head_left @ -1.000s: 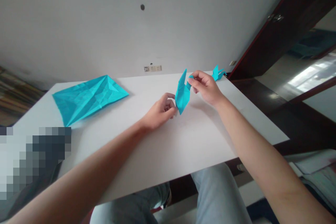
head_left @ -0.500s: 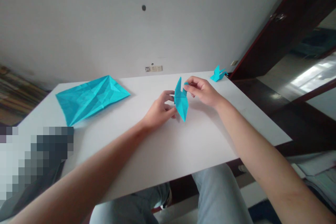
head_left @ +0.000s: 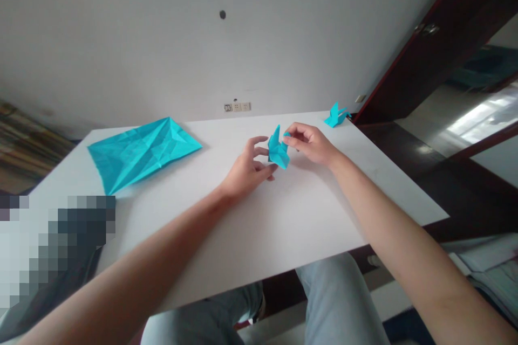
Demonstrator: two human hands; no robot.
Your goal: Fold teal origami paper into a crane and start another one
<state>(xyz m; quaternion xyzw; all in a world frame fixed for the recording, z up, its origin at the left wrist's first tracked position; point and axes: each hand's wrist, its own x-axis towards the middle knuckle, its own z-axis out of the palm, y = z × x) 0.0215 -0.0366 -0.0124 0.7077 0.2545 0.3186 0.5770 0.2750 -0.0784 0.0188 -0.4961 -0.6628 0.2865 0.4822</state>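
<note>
A small turquoise paper crane (head_left: 278, 150) is held just above the white table, one wing pointing up and the other toward me. My right hand (head_left: 311, 143) pinches its tip at the upper right between thumb and index finger. At the crane's left side is my left hand (head_left: 251, 166), its thumb near the lower wing and its fingers curved round behind; the exact grip is partly hidden by the paper. Another turquoise paper crane (head_left: 335, 116) stands at the table's far right corner.
A large creased turquoise sheet of paper (head_left: 143, 151) lies on the left of the white table (head_left: 226, 242). Wall sockets (head_left: 237, 107) sit just above the table's back edge. A dark door (head_left: 441, 38) is at the right, and a blurred-out shape (head_left: 60, 248) at the lower left.
The crane's near wing has moved upward and looks shorter, and its shape is more spread. Both hands stay in nearly the same place, with the left fingers slightly more apart.
</note>
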